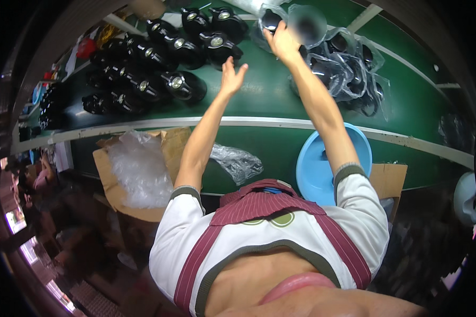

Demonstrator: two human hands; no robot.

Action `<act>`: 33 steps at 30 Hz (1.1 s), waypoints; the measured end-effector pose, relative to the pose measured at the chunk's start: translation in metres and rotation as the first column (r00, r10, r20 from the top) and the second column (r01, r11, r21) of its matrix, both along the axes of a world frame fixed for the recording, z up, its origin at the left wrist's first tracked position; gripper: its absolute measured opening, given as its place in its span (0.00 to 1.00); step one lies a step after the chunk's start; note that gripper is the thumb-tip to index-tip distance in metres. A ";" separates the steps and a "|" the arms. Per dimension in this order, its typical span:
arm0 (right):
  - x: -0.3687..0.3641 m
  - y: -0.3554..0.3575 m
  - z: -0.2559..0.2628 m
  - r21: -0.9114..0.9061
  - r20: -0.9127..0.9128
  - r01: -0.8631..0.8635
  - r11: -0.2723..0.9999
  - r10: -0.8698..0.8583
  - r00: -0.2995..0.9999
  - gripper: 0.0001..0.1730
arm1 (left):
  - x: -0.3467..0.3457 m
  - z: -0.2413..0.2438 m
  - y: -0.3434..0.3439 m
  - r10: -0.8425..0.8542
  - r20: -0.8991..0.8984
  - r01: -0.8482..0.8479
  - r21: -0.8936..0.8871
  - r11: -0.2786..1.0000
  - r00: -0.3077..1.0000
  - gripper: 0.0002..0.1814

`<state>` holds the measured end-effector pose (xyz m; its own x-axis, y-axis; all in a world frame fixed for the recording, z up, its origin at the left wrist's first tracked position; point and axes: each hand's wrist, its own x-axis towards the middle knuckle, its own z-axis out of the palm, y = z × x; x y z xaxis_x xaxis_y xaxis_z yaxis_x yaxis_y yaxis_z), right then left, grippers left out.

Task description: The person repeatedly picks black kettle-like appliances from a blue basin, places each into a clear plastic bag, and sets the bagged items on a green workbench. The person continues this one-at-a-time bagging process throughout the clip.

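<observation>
My left hand (233,77) is raised over the green work surface (261,87), its fingers spread beside a glossy black jug-like vessel (220,47) with a round dial-like disc on top. Nothing shows in its grasp. Further right, my right hand (283,41) reaches to a black vessel in a clear plastic bag (270,21); its fingers lie at the bag, and whether they grip it cannot be told. Rows of similar black vessels (182,85) stand at the left. Several more bagged black vessels (353,75) are grouped right of my right forearm.
Nearer my body, a cardboard box (174,146) holds clear plastic bags (139,170). Crumpled clear plastic (240,162) lies on the lower green surface. A light blue basin (311,170) sits under my right arm, beside a cardboard flap (386,180). A metal rail (261,122) crosses the front. Another person (43,174) is far left.
</observation>
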<state>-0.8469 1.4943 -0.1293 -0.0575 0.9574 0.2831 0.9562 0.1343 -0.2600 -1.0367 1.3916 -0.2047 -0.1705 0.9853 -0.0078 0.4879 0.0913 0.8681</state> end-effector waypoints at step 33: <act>0.209 -0.369 -0.119 -0.537 0.039 0.520 0.664 -0.596 0.802 0.58 | 0.039 0.048 -0.277 -0.447 -0.130 0.443 -0.062 0.894 0.885 0.25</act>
